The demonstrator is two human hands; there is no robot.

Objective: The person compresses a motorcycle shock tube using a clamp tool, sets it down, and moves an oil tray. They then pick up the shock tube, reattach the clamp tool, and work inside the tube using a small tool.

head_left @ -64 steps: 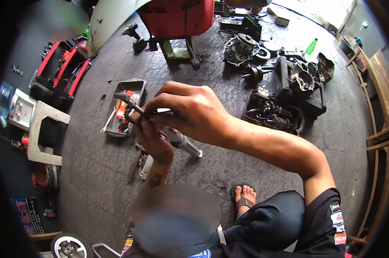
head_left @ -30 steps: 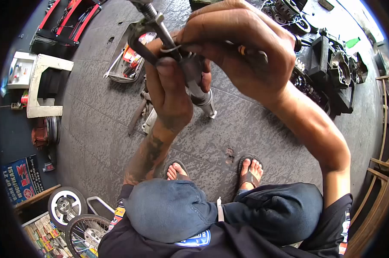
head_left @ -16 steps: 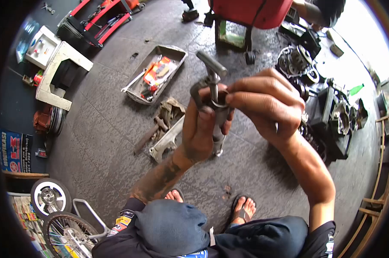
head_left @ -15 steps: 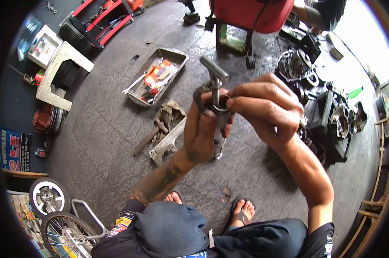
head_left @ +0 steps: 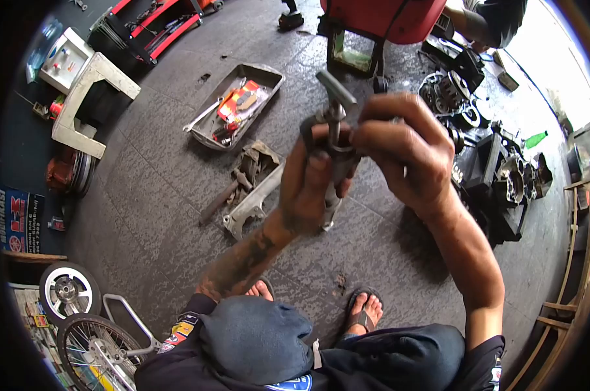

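Observation:
My left hand is wrapped around a metal cylinder, held upright in front of me above the floor. Out of its top rises a rod that ends in a T-shaped crossbar. Beside the cylinder's upper rim my right hand has its thumb and fingertips pinched together. Whatever those fingertips grip, if anything, is hidden and blurred. The cylinder's lower end shows below my left hand.
A metal tray holding a wrench and small packets lies ahead. Nearer are a hammer and a metal bracket. Engine parts spread at right. Wheels stand at left. Another person is at the far right.
Both hands and the cylinder have shifted slightly, with the crossbar now higher and farther right. The right fingertips stay by the rim. The whole view has moved a little.

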